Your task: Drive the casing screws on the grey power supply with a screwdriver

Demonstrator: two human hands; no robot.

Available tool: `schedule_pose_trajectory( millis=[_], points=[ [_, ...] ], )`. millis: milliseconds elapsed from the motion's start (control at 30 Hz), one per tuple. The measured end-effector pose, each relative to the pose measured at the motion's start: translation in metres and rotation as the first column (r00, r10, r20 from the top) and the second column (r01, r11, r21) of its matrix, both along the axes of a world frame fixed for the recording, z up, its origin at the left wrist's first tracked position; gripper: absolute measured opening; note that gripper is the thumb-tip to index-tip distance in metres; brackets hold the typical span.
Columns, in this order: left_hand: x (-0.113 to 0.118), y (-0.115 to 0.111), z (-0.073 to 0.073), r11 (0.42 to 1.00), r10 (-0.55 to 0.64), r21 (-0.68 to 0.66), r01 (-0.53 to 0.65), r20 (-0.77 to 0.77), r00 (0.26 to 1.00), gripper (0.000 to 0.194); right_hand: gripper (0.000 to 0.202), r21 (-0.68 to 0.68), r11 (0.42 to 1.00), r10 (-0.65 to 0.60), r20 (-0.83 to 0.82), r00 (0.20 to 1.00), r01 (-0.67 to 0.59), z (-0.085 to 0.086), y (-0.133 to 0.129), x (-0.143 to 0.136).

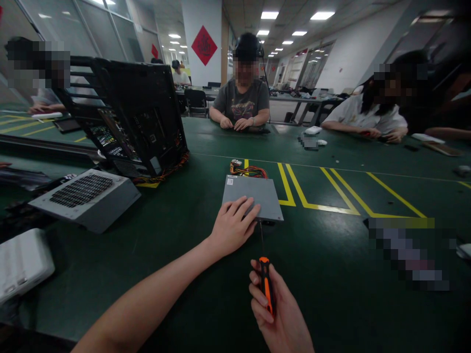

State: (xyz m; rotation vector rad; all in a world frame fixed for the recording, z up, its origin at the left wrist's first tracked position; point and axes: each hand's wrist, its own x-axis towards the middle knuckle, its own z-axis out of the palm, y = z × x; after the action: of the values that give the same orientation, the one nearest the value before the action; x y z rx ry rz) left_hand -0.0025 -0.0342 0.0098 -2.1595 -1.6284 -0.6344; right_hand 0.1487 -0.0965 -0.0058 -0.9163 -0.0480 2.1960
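Left hand (235, 224) rests palm down, fingers extended, on grey metal box (253, 189). Right hand (282, 309) grips screwdriver (267, 284), shaft pointing at box's near side.

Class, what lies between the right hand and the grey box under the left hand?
In the head view, the thin screwdriver shaft reaches from the right hand toward the grey box.

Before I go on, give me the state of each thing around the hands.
Left hand: fingers spread, resting on the gray metal box
Right hand: closed around the screwdriver
Screwdriver: pointing at the box's near side, tip contact unclear
Gray metal box: lying flat
Cables: bunched behind it
Grilled box: grille up
Computer case: standing
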Motion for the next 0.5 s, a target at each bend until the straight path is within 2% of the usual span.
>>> schedule_pose_trajectory(
  millis=[200,500],
  points=[
    [0.0002,0.0005,-0.0008,1.000,0.005,-0.013,-0.005,-0.001,1.000,0.038,0.009,-0.030,0.998,-0.064,0.007,0.998,0.064,-0.0018,-0.0008,0.0017],
    [0.0008,-0.0001,0.0004,1.000,0.002,-0.002,-0.002,0.003,1.000,0.037,0.023,-0.058,0.998,0.015,0.027,1.000,-0.013,-0.0016,0.0005,0.0010]
  ],
)
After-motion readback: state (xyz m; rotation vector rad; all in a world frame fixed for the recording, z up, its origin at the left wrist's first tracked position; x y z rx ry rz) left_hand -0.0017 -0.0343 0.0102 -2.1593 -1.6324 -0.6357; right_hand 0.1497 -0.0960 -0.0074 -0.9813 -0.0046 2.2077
